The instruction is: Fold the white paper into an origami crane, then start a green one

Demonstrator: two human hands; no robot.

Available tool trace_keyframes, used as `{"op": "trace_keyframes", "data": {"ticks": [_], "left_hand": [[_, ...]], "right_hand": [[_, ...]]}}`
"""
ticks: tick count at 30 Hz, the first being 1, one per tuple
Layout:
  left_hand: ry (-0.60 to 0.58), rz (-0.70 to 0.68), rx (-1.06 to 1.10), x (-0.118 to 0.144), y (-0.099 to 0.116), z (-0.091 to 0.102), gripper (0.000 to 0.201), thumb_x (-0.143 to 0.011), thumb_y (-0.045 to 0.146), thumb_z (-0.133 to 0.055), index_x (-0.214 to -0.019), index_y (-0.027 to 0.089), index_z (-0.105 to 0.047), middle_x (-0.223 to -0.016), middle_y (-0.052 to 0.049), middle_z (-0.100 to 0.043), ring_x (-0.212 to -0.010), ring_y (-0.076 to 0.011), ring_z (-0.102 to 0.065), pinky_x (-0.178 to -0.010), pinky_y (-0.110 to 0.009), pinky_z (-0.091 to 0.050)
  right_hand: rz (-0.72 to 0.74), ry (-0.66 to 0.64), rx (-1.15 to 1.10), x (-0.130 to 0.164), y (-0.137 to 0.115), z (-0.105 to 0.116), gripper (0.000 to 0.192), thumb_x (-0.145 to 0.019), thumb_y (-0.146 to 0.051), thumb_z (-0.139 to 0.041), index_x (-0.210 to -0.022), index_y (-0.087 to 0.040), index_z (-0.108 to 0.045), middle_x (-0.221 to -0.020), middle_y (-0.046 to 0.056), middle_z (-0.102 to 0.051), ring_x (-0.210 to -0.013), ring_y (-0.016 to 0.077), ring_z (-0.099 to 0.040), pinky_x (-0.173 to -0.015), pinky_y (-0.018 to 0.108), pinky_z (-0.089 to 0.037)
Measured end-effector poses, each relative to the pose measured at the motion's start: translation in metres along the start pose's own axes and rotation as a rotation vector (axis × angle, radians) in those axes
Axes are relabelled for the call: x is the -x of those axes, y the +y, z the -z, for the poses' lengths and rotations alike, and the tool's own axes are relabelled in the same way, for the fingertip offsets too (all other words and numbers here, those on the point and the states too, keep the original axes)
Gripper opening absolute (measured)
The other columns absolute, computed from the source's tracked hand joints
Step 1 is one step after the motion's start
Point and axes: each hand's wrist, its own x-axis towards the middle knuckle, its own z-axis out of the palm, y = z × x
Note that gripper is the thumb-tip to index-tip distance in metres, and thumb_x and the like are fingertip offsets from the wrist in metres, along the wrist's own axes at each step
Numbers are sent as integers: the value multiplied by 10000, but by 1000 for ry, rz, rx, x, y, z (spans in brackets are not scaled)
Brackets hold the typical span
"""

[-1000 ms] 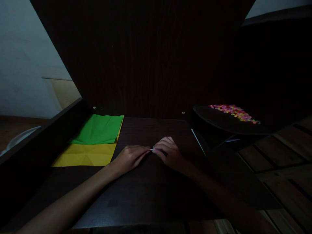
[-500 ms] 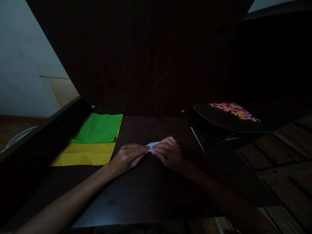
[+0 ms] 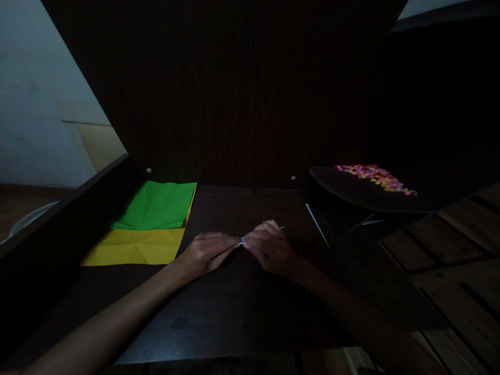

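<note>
My left hand (image 3: 207, 251) and my right hand (image 3: 269, 246) meet fingertip to fingertip over the middle of a dark wooden table (image 3: 242, 307). Between the fingertips is a small white piece of paper (image 3: 241, 241), pinched by both hands and mostly hidden by the fingers. A thin pale tip sticks out just beyond my right hand. The scene is very dim.
A green paper sheet (image 3: 158, 206) lies on a yellow paper sheet (image 3: 135, 247) at the table's left. A dark tray (image 3: 351, 192) with several small pink and yellow pieces (image 3: 375, 177) stands at the right. A dark wooden panel rises behind the table.
Half a second ago more of the white paper showed between my hands. Now the fingers have closed over it and only a small tip shows. Both hands stayed in place.
</note>
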Motion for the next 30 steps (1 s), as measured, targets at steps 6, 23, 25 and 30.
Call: {"op": "trace_keyframes", "data": {"ticks": [6,23,25,30], "left_hand": [[6,1,1,0,0,-1,225,-881,94,-613,-1096,145,-660,-954,-71,-752,-819,-154,-724,-742,-264,-607],[59,149,-44,-4,-2,5,136,-900,175,-606,-974,161,-719,-811,-42,-760,-658,-133,-712,-641,-225,-584],[43,187,-32,-5,-2,5,128,-900,192,-610,-949,160,-723,-801,-37,-759,-649,-133,-710,-626,-219,-577],[-34,249,38,-5,-2,5,175,-919,220,-589,-1019,154,-717,-895,-49,-767,-735,-145,-728,-676,-223,-585]], "right_hand": [[-53,-20,-17,-3,-2,2,126,-885,-155,-602,-980,-230,-639,-900,30,-736,-830,189,-631,-754,359,-460],[-135,-131,131,6,25,8,220,-949,-243,-545,-805,-205,-707,-780,22,-745,-656,150,-668,-680,289,-483],[-141,-152,134,8,25,7,240,-961,-242,-519,-820,-206,-710,-787,22,-746,-649,145,-672,-658,268,-494],[-138,-168,118,9,22,3,244,-964,-251,-518,-826,-190,-710,-769,27,-744,-644,143,-683,-640,248,-507]]}}
